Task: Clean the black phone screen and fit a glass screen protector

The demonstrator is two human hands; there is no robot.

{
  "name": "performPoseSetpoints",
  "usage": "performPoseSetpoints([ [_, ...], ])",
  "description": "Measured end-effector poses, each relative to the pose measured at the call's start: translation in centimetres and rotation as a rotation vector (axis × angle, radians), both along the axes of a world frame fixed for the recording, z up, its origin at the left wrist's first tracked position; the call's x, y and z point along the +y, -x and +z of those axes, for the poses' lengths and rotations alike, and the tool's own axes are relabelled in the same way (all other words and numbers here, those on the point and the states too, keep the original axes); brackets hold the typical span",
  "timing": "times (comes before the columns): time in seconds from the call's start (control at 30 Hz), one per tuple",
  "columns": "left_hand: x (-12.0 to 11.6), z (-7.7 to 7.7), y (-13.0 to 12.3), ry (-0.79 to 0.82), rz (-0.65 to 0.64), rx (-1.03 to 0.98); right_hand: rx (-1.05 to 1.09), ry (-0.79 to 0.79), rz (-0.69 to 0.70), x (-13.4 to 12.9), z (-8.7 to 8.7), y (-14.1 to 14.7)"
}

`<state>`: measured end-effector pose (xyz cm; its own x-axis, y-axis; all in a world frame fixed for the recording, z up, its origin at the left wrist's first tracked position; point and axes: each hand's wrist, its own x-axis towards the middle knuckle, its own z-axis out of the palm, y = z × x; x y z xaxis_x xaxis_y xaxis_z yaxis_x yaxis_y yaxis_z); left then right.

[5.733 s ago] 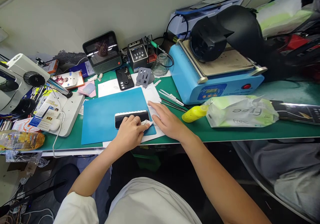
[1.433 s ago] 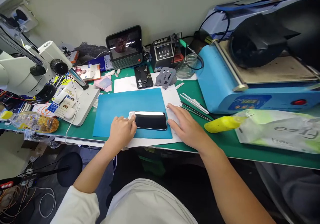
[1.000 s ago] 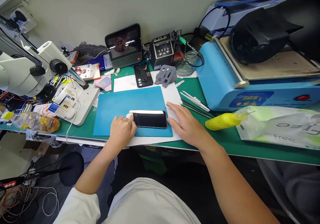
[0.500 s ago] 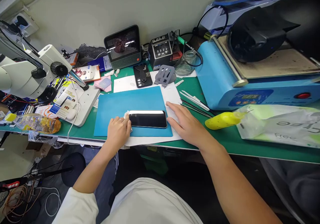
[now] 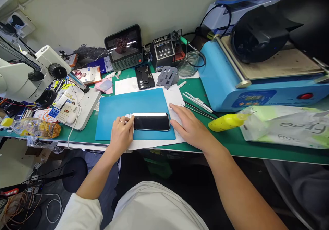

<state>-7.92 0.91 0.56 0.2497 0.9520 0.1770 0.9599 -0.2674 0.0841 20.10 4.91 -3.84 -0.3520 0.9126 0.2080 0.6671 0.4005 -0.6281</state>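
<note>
A smartphone (image 5: 152, 122) with a dark, glossy screen lies sideways on a blue mat (image 5: 133, 103). At its left end, my left hand (image 5: 121, 131) has its fingers closed on a white wipe (image 5: 129, 115), mostly hidden beneath them, against the phone's edge. My right hand (image 5: 189, 125) lies by the phone's right end, thumb and fingers apart, holding nothing. Its fingertips rest over white paper (image 5: 176, 96) at the mat's right side; whether the thumb touches the phone I cannot tell.
Tweezers (image 5: 197, 102) and a yellow bottle (image 5: 226, 122) lie right of my right hand, beside a wipes pack (image 5: 285, 127). A blue heating machine (image 5: 231, 86) stands behind them. At left are a microscope (image 5: 48, 72) and an oil-coloured bottle (image 5: 36, 127). Another phone (image 5: 144, 76) lies behind the mat.
My left hand has turned slightly, its fingers more bunched at the phone's left end. My right hand stays in place. The whole view has shifted slightly.
</note>
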Motion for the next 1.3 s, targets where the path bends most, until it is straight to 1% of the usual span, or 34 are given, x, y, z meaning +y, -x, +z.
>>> performPoseSetpoints([
  [0.1, 0.2, 0.0, 0.1, -0.032, -0.045, -0.056, -0.01, -0.002, -0.001, 0.0, 0.0, 0.0],
  [0.23, 0.7, 0.2, 0.2, -0.128, -0.11, -0.126, 0.007, -0.01, -0.009, 0.0, -0.2, 0.0],
  [0.3, 1.0, 0.3, 0.2, -0.144, -0.145, -0.121, 0.007, -0.009, -0.008, 0.0, -0.2, 0.0],
  [0.43, 1.0, 0.3, -0.2, -0.101, -0.22, -0.035, 0.019, -0.021, -0.008, 0.0, -0.4, -0.1],
  [0.7, -0.2, 1.1, -1.9, -0.049, -0.15, 0.13, 0.0, -0.008, -0.005, 0.0, -0.3, 0.0],
  [0.83, 0.0, 1.0, -2.4, -0.026, -0.125, 0.165, -0.003, -0.021, 0.0, 0.1, -0.5, -0.1],
  [1.0, 0.7, 0.6, -2.6, -0.013, -0.104, 0.169, -0.003, -0.027, 0.004, 0.1, -0.4, -0.1],
  [1.1, 1.4, 0.8, -3.8, 0.021, -0.142, 0.155, 0.006, -0.031, 0.005, 0.1, -0.4, -0.2],
  [1.2, 2.0, 1.1, -5.8, 0.075, -0.215, 0.149, 0.016, -0.06, 0.015, 0.2, -0.8, -0.2],
  [1.3, 2.5, 1.3, -7.7, 0.1, -0.257, 0.152, 0.028, -0.08, 0.018, 0.2, -1.2, -0.3],
])
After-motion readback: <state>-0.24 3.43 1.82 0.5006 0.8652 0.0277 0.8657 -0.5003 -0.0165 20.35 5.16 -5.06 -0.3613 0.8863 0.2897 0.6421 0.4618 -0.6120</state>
